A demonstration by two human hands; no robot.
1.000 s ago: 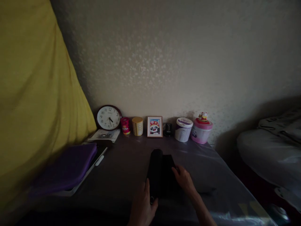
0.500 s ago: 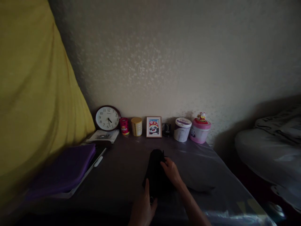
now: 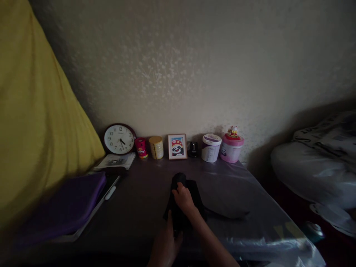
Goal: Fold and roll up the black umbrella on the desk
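The right hand [image 3: 183, 198] has come across from the flap's outer edge and is now on top of the black bundle [image 3: 180, 220], fingers curled at its far end; whether they pinch the cloth or only press it, I cannot tell. The left hand [image 3: 164, 243] keeps its hold on the near end, thumb and fingers around it. One layer seems to be folded over, while another flap [image 3: 195, 190] shows on the right, so the wrapping looks partly done. The bundle lies on the table [image 3: 222, 185], in front of the picture frame [image 3: 177, 147]. Beyond, along the wall, stand a red tin [image 3: 141, 149], a yellow tin [image 3: 156, 148], a white tub [image 3: 210, 150] and a pink tub [image 3: 231, 150] with a figurine [image 3: 233, 132] on its lid. Both tubs and the yellow tin are lidded, hiding any contents; the red tin's top is unclear.
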